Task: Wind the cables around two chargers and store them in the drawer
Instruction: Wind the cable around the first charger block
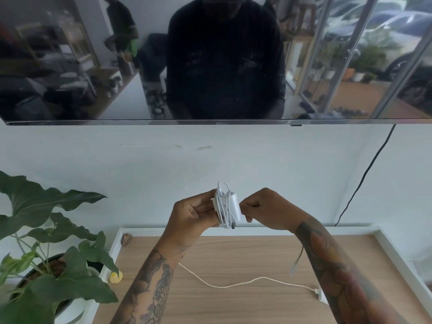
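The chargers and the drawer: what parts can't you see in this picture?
- Second charger, head view: mostly hidden behind the right forearm; its type cannot be told.
- Loose cable: its left end runs under the left forearm.
- Wound charger: the left hand and right hand cover its sides; the cable's end is too small to tell.
- Drawer: none in view.
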